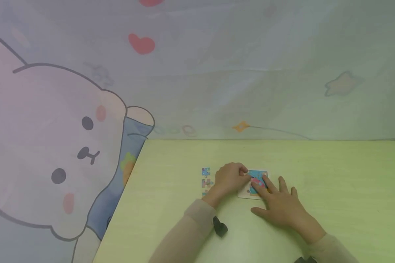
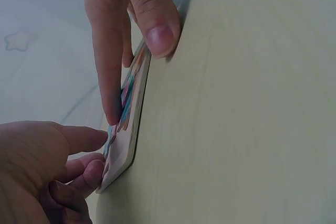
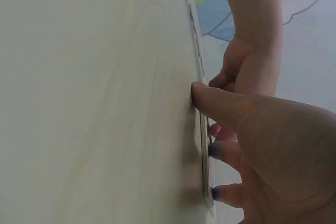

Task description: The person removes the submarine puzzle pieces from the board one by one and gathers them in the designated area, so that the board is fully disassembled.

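Note:
A small puzzle board [image 1: 244,193] with a pale rim lies on the table, its blue and pink picture partly covered by fingers. My left hand [image 1: 229,178] is over the board's upper left; its thumb and index finger pinch a puzzle piece, of which only a blue sliver [image 2: 107,146] shows in the left wrist view. My right hand [image 1: 283,208] is spread, with fingertips resting on the picture's right part and the thumb out by the near edge. In the right wrist view the right thumb [image 3: 220,103] lies along the board's side [image 3: 205,166].
Loose puzzle pieces stand in a column left of the board, among them a top one [image 1: 205,171] and a middle one [image 1: 206,183]; the left forearm partly hides the lowest. The pale table [image 1: 349,197] ends at a printed cloth [image 1: 217,91] behind and at the left.

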`<state>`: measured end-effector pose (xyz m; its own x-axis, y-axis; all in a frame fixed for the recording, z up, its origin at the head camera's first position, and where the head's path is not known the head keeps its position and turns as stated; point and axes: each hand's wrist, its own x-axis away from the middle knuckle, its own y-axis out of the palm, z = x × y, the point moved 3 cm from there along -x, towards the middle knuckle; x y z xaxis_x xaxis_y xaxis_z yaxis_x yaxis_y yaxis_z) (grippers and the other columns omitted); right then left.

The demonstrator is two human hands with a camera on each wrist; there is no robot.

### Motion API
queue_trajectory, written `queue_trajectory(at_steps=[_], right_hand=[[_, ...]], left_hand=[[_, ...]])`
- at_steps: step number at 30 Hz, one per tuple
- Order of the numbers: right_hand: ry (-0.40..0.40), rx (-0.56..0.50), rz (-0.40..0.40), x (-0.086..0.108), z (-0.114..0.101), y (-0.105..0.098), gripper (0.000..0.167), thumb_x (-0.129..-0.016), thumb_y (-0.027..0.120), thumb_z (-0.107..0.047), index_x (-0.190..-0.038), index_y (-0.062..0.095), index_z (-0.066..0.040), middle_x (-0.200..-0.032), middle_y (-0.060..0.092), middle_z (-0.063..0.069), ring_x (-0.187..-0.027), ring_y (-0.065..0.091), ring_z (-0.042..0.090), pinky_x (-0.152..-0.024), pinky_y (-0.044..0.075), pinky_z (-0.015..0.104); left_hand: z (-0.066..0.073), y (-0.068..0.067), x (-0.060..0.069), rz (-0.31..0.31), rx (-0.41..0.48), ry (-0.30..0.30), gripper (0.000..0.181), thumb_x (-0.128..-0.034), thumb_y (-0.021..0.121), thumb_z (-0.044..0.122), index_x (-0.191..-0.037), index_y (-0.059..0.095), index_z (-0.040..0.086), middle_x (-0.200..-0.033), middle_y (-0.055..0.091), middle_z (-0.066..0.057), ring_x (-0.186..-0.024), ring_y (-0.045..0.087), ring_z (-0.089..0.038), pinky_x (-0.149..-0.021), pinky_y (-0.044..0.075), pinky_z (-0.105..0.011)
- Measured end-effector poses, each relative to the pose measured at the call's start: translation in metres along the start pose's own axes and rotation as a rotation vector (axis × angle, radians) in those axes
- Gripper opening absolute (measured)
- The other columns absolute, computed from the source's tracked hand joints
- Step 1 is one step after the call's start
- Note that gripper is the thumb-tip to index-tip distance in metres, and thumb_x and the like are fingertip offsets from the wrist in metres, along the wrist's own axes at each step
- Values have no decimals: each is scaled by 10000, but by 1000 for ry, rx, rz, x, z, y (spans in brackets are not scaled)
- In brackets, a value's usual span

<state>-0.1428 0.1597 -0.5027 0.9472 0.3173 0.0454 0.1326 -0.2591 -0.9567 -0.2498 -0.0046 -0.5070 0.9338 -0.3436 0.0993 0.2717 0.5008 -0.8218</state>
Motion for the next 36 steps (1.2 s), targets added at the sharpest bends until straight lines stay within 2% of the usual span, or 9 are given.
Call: queue_trajectory(at_steps=[12,18,25,32,36], right_hand=[[-2,18,-14,-8,9,1,785,-951,617,-648,-1599,425,-249,-1661,298,193,-1404,243,682,-961,263,870],[-8,20,-6,-7,8,0,778,-954,621,-638,-1594,434,-237,-1653,310,202,-1398,250,686,-956,270,870],[-7,20,0,-6,6,-2,771,-950,629,-634,-1588,445,-241,-1650,323,196,-1404,255,674,-964,271,861],[-6,16,-9,-6,7,-1,774,-952,619,-645,-1591,438,-247,-1653,315,198,-1405,246,678,-966,264,864],[-7,21,-7,-5,7,0,772,-952,614,-651,-1588,444,-248,-1651,318,199,-1402,252,678,-963,268,865]], left_hand=[[1,6,-9,10,-8,-28,235,-934,773,392,-1072,768,202,-854,640,141,-735,593,-33,-666,483,-264],[3,4,-6,12,7,-21,225,-939,772,375,-1070,755,193,-859,644,138,-750,601,-38,-683,489,-267],[4,5,-6,9,9,-40,214,-935,778,365,-1062,749,196,-847,624,142,-723,584,-38,-665,480,-261],[4,3,-4,21,57,-54,167,-928,780,338,-1030,737,212,-857,663,148,-752,612,-42,-700,493,-288],[4,1,-3,42,98,-41,117,-941,754,317,-999,739,216,-865,686,147,-764,625,-46,-701,498,-295]])
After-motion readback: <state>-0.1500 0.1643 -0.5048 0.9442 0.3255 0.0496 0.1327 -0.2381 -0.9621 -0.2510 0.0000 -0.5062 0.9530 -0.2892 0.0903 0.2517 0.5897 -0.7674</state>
